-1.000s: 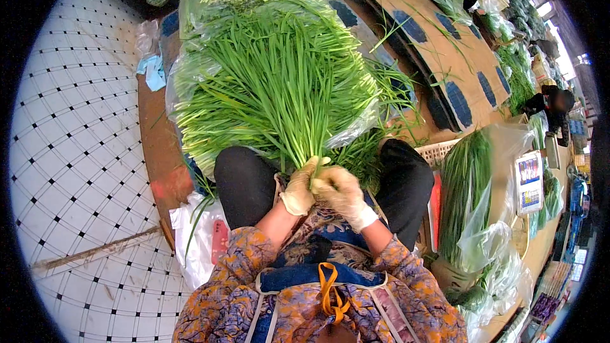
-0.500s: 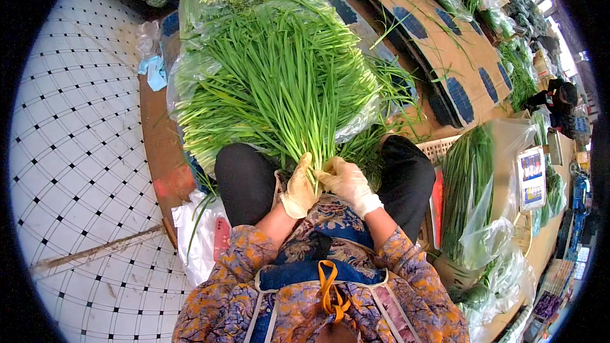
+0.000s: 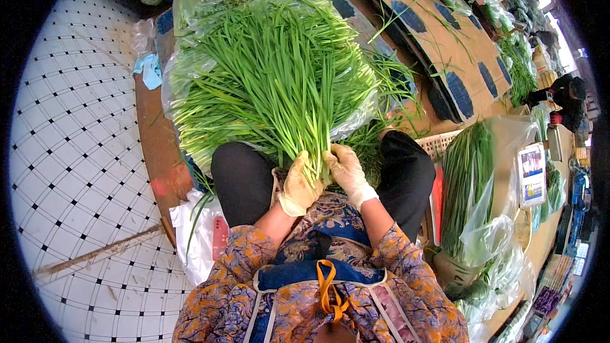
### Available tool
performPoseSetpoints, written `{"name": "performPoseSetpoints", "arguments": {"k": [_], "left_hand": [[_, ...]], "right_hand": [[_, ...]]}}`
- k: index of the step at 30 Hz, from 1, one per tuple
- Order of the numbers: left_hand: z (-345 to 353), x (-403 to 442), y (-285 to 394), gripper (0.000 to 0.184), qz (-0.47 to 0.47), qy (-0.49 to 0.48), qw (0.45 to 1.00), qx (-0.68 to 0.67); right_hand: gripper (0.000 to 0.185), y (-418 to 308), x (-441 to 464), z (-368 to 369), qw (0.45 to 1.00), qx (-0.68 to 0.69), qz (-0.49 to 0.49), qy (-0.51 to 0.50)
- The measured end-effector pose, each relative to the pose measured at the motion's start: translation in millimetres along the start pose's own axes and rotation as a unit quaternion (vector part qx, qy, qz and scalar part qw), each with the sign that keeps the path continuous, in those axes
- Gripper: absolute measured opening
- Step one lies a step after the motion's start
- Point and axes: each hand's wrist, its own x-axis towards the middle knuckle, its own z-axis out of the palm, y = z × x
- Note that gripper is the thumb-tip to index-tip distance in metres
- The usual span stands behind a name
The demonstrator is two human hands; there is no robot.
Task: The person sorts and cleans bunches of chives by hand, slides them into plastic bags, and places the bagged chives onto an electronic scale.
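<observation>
Long green stalks with pale ends (image 3: 273, 70) lie in a large heap on clear plastic, just beyond my knees. Both of my hands wear pale, thin gloves. My left hand (image 3: 300, 185) is closed round the pale ends of a bunch, whose leaves fan away over the heap. Against the right side of the same bunch, my right hand (image 3: 346, 170) has its fingers bent and its fingertips at the stalks. What its fingertips pinch, if anything, is too small to tell.
A white plastic bag (image 3: 196, 235) and a red packet (image 3: 220, 235) lie at the left. Brown cardboard (image 3: 438, 38) stands at upper right. Bagged green stalks (image 3: 467, 184), a crate (image 3: 438, 144) and a labelled box (image 3: 532, 174) are at the right. A person (image 3: 565, 98) is beyond.
My right hand has moved from overlapping my left hand's fingertips to the right side of the bunch. My left hand keeps hold of the stalks, with more pale ends gathered in it.
</observation>
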Motion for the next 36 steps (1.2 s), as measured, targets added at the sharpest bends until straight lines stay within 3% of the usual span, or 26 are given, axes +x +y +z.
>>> {"name": "performPoseSetpoints", "arguments": {"k": [3, 5, 6, 7, 8, 9, 10, 12, 14, 15, 18, 21, 26, 28, 30, 32, 33, 34, 35, 36], "left_hand": [[-13.2, 4.3, -1.0, 0.038, 0.041, 0.01, 0.998, 0.05], [-3.6, 1.4, 2.2, 0.038, 0.054, 0.015, 0.996, 0.07], [8.9, -2.5, 4.6, 0.038, -0.004, -0.004, 1.0, 0.008], [19.9, -5.9, 6.4, 0.037, -0.061, -0.022, 0.996, -0.055], [22.9, -7.5, 6.5, 0.037, -0.061, -0.021, 0.996, -0.056], [25.0, -8.7, 6.4, 0.037, -0.042, -0.018, 0.997, -0.064], [25.8, -8.7, 5.8, 0.038, -0.023, -0.014, 0.997, -0.072], [0.0, 2.1, -0.5, 0.037, -0.005, 0.012, 0.999, -0.052], [7.3, 2.1, 4.6, 0.038, -0.051, -0.196, 0.967, -0.152], [26.0, -4.8, 1.6, 0.039, 0.006, 0.018, 1.0, -0.007], [24.9, -7.4, 6.3, 0.04, -0.013, 0.02, 1.0, -0.009], [26.9, -6.8, 1.6, 0.037, -0.002, 0.024, 1.0, 0.001], [24.8, -7.7, 4.9, 0.032, -0.018, 0.014, 0.999, -0.031], [28.9, -7.8, 5.9, 0.031, -0.013, 0.035, 0.999, -0.03], [23.4, -5.9, 6.6, 0.03, -0.01, 0.056, 0.998, -0.031], [15.7, -1.8, 8.5, 0.028, -0.037, 0.013, 0.999, 0.014], [12.9, -1.0, 5.8, 0.028, -0.048, 0.055, 0.996, 0.046], [11.6, 1.2, 5.6, 0.028, -0.049, 0.054, 0.996, 0.047], [8.1, 4.7, 6.2, 0.028, -0.046, 0.039, 0.996, 0.072], [4.8, 7.3, 7.2, 0.028, -0.043, 0.025, 0.994, 0.098]], "right_hand": [[0.022, -7.1, 7.2, 4.1, 0.999, 0.037, 0.015, -0.018], [0.03, -10.9, 11.4, -2.2, 0.987, -0.111, 0.034, -0.112], [0.03, -14.1, 10.8, -2.4, 0.987, -0.112, 0.034, -0.113], [0.033, -18.5, 9.7, -2.2, 0.99, -0.138, -0.013, -0.004], [0.038, -22.6, 9.1, -3.3, 0.979, -0.163, -0.06, 0.106], [0.044, -25.4, 12.7, -7.8, 0.975, -0.17, -0.094, 0.109], [0.044, -31.5, 15.0, -10.1, 0.975, -0.17, -0.093, 0.108], [0.039, -43.1, 18.1, -9.3, 0.963, -0.187, -0.184, 0.062], [0.035, -30.4, 20.5, 0.2, 0.966, -0.177, -0.182, 0.048], [0.034, -19.9, 21.8, 4.1, 0.966, -0.149, -0.202, 0.063], [0.031, -24.0, 19.3, 2.0, 0.965, -0.106, -0.227, 0.078], [0.025, -39.2, 17.4, -0.4, 0.979, -0.13, -0.14, 0.069], [0.025, -30.4, 22.7, 0.7, 0.968, -0.16, -0.185, 0.056], [0.019, -38.7, 15.6, -4.9, 0.965, -0.068, -0.228, 0.113], [0.017, -49.4, 2.7, -13.7, 0.964, -0.057, -0.239, 0.104], [0.02, -49.6, -8.5, -15.4, 0.963, -0.021, -0.248, 0.101], [0.02, -48.9, -14.6, -16.5, 0.963, -0.023, -0.247, 0.103], [0.015, -47.2, -21.2, -16.7, 0.974, 0.148, -0.156, 0.071], [0.01, -44.5, -27.5, -16.1, 0.947, 0.313, -0.06, 0.036], [0.005, -40.5, -33.0, -14.9, 0.883, 0.468, 0.039, -0.001]]}}
